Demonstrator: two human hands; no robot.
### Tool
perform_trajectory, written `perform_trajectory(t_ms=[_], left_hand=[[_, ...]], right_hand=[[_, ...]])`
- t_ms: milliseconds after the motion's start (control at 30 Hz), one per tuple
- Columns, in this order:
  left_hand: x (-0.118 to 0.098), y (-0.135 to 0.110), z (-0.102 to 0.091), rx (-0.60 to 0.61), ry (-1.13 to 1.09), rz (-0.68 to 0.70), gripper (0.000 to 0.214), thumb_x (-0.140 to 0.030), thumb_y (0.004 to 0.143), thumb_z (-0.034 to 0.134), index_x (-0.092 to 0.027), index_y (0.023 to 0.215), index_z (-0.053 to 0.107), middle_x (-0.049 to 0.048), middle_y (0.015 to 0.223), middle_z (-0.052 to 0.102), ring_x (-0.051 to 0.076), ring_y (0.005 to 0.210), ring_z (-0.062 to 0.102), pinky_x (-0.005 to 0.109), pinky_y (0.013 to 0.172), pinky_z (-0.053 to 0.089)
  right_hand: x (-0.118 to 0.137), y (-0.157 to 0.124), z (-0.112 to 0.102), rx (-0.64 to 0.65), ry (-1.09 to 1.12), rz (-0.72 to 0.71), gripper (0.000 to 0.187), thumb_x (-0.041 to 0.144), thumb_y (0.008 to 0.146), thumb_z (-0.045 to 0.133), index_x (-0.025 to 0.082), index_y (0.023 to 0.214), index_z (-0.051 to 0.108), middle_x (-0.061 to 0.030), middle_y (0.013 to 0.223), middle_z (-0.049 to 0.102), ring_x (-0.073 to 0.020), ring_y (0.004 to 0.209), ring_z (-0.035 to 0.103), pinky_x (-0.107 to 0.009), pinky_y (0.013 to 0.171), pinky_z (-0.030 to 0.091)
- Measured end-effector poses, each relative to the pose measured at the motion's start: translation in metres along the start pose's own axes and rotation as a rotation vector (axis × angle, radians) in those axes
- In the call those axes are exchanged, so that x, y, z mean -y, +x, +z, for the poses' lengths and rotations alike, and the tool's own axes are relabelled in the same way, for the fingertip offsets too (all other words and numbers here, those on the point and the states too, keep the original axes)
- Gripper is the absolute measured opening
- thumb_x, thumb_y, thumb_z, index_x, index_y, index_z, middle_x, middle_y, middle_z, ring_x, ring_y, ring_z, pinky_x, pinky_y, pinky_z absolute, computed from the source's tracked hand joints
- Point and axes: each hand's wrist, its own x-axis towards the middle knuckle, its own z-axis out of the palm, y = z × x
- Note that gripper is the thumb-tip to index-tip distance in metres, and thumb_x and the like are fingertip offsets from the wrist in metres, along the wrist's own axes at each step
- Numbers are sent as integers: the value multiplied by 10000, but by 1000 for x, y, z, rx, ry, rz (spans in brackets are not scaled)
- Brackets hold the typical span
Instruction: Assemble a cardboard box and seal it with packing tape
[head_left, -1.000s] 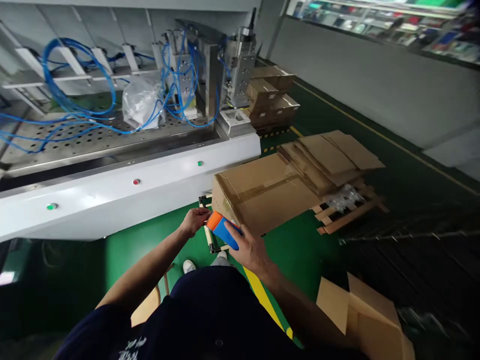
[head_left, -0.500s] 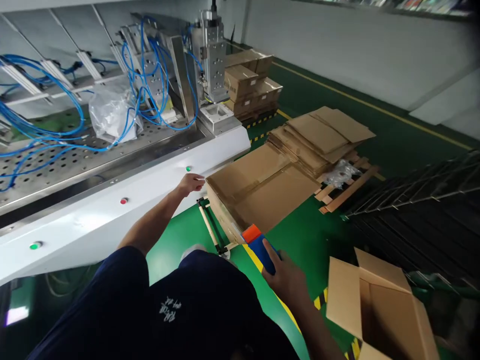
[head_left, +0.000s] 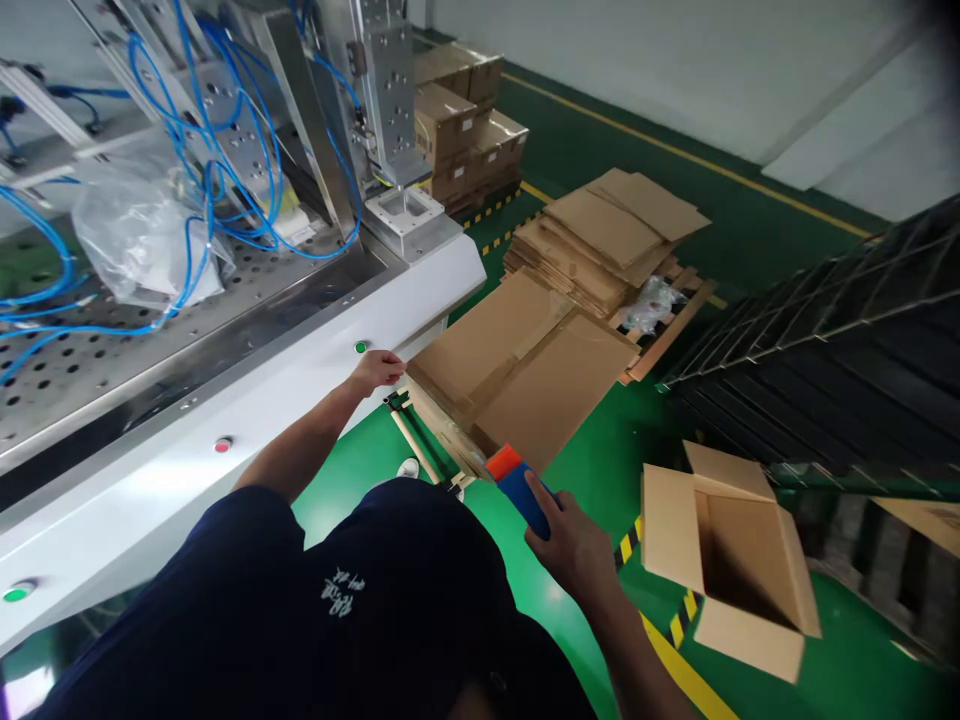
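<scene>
The right hand (head_left: 570, 548) grips a blue-and-orange handheld block (head_left: 521, 490) above the green floor (head_left: 600, 450), just beside a corner of a taped cardboard carton (head_left: 517, 375). The left hand (head_left: 377, 372) is open, fingers extended, near the carton's other corner, beside the front edge of the white machine housing (head_left: 150, 500).

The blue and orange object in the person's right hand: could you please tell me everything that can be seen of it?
The blue and orange object is a blocky, elongated item with a bright blue body and an orange-red end; it looks like smooth plastic, but its exact kind cannot be told. The right hand grips the blue body, tilting it with the orange end pointing forward and to the left. It is held above the green floor, beside a corner of a cardboard box; whether it touches the box cannot be told.
</scene>
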Motion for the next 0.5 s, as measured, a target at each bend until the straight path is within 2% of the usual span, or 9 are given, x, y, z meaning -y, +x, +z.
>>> perform_trajectory(t_ms=[200, 400, 500], left_hand=[[6, 6, 1, -11, -21, -5, 207, -240, 747, 816, -96, 825, 690, 46, 707, 656, 113, 605, 595, 261, 645, 546], [1, 3, 1, -6, -17, -14, 237, -245, 690, 835, -95, 808, 694, 47, 704, 657, 110, 606, 588, 264, 660, 543], [0, 2, 2, -5, -5, -9, 241, -250, 688, 834, -95, 806, 693, 43, 699, 654, 111, 608, 589, 263, 660, 541]], right_hand=[[7, 3, -3, 44, -16, 24, 762, 271, 951, 699, 345, 1670, 457, -71, 1129, 638, -265, 953, 728, -337, 708, 544], [14, 4, -7, 123, -24, 61, 780, 283, 968, 675, 381, 1692, 402, -72, 1202, 631, -263, 1004, 721, -352, 778, 552], [17, 5, -12, 174, -42, 83, 760, 295, 981, 659, 365, 1694, 406, -78, 1221, 628, -267, 1024, 717, -358, 807, 548]])
